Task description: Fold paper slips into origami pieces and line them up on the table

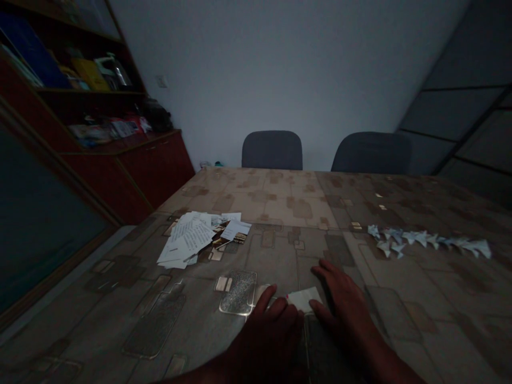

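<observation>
A small white piece of paper [304, 298] lies on the patterned tabletop between my hands, with a bit of red at its left corner. My left hand [274, 330] rests at its left and near edge, fingers curled onto the paper. On the right, my right hand [342, 301] has its thumb at the paper's right corner and its other fingers stretched forward on the table. A loose pile of printed paper sheets [188, 237] sits to the left. Several small folded paper shapes [420, 239] stand in a row on the right.
The table [276, 194] has a patterned cover. Behind it stand two grey chairs [272, 149], close to a pale wall. A dark red cabinet [160, 165] with filled shelves is at the left.
</observation>
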Motion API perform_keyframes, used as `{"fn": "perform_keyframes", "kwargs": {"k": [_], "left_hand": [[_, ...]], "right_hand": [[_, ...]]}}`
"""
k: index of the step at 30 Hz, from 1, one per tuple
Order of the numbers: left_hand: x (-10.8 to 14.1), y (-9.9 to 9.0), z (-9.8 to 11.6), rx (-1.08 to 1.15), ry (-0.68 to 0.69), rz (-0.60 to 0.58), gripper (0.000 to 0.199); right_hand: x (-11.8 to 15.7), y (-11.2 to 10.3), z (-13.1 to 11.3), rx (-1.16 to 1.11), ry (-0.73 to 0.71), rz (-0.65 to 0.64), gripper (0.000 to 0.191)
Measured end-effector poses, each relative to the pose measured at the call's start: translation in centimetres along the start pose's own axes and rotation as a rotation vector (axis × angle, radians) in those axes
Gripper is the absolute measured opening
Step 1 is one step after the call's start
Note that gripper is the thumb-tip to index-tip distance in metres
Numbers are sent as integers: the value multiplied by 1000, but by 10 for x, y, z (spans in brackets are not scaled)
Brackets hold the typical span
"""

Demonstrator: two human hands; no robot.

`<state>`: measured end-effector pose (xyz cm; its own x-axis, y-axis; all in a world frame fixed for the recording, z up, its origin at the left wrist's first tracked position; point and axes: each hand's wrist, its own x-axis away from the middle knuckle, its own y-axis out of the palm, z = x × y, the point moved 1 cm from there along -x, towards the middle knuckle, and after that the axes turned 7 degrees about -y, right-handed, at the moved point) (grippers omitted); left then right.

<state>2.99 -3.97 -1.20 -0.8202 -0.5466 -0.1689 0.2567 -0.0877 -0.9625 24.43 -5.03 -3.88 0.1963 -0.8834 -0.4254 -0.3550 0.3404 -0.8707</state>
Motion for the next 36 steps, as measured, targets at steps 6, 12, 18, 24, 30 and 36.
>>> {"fn": "perform_keyframes", "kwargs": {"k": [6,12,18,24,30,36], "left_hand": [[-2,-5,-1,12,-32,-54,60],[-9,-8,0,11,-39,-40,67],[-3,-8,1,22,-69,0,60],[16,-5,-7,-22,-86,132,53],[16,7,-12,-63,-22,266,53],[10,14,-11,-55,4,269,48]], "right_hand": [[7,-10,8,-18,32,21,44],[5,0,-2,-4,18,79,47],[5,3,-4,-68,9,77,48],[8,-1,2,-145,60,52,49],[7,4,-4,-78,24,85,49],[1,15,-19,-3,-16,92,53]]}}
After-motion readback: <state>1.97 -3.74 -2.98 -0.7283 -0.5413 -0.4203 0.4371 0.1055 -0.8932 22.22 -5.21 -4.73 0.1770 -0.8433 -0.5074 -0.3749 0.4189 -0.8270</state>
